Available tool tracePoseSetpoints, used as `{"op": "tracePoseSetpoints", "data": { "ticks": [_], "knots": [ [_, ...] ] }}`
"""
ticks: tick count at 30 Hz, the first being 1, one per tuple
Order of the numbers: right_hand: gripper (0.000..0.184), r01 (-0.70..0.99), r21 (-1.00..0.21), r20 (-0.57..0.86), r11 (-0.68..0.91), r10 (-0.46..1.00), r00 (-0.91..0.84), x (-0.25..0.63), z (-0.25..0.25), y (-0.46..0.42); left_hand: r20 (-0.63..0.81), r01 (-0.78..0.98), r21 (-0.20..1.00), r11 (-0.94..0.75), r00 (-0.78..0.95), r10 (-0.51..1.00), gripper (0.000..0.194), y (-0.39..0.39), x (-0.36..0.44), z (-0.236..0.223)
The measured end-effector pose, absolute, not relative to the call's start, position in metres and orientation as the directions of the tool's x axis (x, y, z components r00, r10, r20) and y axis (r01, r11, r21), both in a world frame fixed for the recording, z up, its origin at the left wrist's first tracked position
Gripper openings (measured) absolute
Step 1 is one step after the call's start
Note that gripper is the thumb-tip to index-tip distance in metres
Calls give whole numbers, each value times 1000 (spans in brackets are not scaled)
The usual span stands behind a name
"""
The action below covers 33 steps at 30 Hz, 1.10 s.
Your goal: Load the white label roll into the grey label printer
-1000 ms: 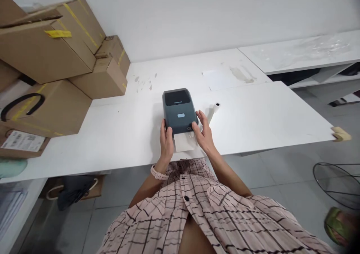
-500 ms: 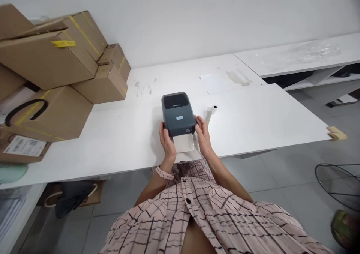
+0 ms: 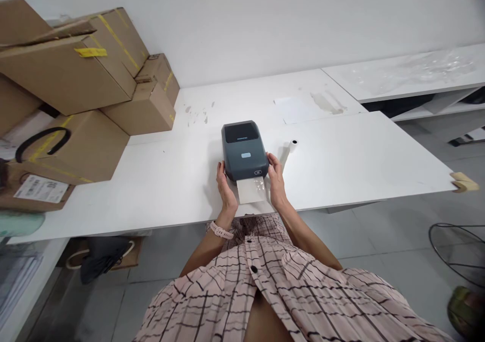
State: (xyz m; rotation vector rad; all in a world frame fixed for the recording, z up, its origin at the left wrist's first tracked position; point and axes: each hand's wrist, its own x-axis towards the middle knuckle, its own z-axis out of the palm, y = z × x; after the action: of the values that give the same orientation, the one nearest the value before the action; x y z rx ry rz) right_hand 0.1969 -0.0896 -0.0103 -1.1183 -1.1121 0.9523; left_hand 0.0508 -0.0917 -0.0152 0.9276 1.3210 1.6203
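Observation:
A dark grey label printer (image 3: 246, 152) stands on the white table in front of me, its front facing my body. From its front slot hangs a whitish, glossy label sheet (image 3: 250, 190). My left hand (image 3: 226, 193) is beside the printer's front left corner, fingers stretched along its side. At the opposite corner, my right hand (image 3: 276, 183) has its fingers extended along the right side. Both hands are open, close against the casing; whether they touch it is hard to see. A small white roll (image 3: 293, 145) with a dark core lies right of the printer.
Cardboard boxes (image 3: 71, 74) are stacked at the left, with a black curved band (image 3: 41, 137) on one. A white paper sheet (image 3: 290, 110) lies behind the roll. Crumpled clear plastic (image 3: 420, 69) rests on the right-hand shelf unit. Foam padding (image 3: 464, 182) covers the table's right corner.
The view has shifted slightly, moving the scene a little to the right. My hands have eased slightly away from the printer's sides. The printer stays in place on the table.

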Motion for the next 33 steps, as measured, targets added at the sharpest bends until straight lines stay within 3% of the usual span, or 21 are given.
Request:
{"op": "tracePoseSetpoints", "data": {
  "ticks": [5, 10, 16, 22, 28, 30, 33],
  "knots": [
    [68, 149, -952, 286, 265, 947, 144, 208, 19, -76, 151, -51, 982, -183, -377, 914, 69, -80, 38, 16],
    [77, 359, -843, 436, 401, 900, 20, 213, 64, -17, 273, 35, 961, -275, -305, 913, 50, -30, 17, 52],
    [97, 595, -597, 594, 538, 795, -124, 203, 87, 79, 41, 252, 967, 40, -308, 951, 48, -6, 5, 34],
    [84, 621, -531, 619, 576, 765, -180, 200, 97, 151, -71, 423, 890, 171, -240, 968, 57, -6, -1, 25],
    [78, 668, -425, 662, 611, 713, -232, 195, 123, 112, -120, 626, 751, 210, -184, 976, 48, 9, -3, 35],
    [67, 640, -391, 594, 662, 712, -374, 191, 120, 88, -112, 678, 710, 190, -157, 981, 44, 10, -2, 37],
    [66, 629, -403, 244, 665, 740, -627, 182, 103, 69, -88, 777, 609, 161, -135, 987, 36, 9, 2, 39]
  ]
}}
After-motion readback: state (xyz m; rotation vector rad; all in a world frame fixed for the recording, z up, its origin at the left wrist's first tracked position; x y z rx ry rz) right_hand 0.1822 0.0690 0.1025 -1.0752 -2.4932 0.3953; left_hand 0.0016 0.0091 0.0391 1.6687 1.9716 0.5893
